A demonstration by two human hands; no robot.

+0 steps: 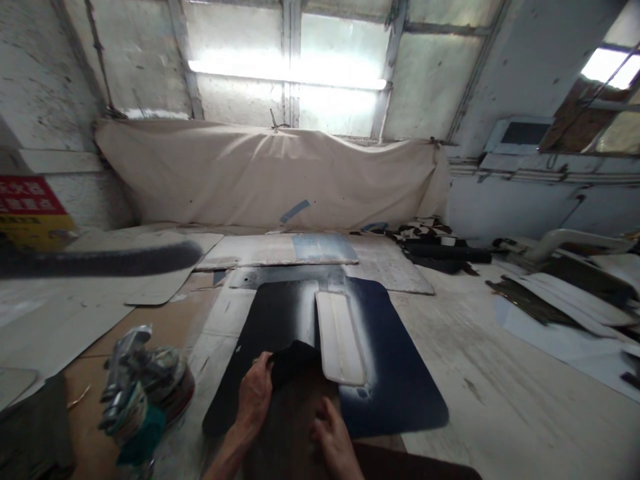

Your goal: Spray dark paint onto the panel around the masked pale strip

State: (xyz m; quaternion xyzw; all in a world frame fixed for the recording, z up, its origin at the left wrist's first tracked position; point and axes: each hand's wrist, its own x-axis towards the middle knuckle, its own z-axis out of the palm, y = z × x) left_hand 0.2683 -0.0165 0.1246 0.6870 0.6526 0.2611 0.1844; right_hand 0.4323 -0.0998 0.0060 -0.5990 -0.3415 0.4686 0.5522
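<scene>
Whitewashed walls and a beige cloth (265, 170) hung under bright windows close off the far side of the room, well beyond both hands. Cardboard sheets (150, 267) cover the desk ahead of them. Just in front of the hands lies a dark navy mat (400, 373) with rounded corners, and a pale oblong panel (340, 337) rests on it, just beyond the right hand. The left hand (254, 395) curls its fingers over the upper edge of a dark brown piece (295, 413), gripping it where a black fold shows. The right hand (336, 445) lies on the same piece nearer the body, fingers bent; whether it pinches the material I cannot tell. To the left of the left hand sits a paint-crusted spray gun (135, 387) with a teal handle. Far to the right, black and white offcuts (550, 293) lie scattered
</scene>
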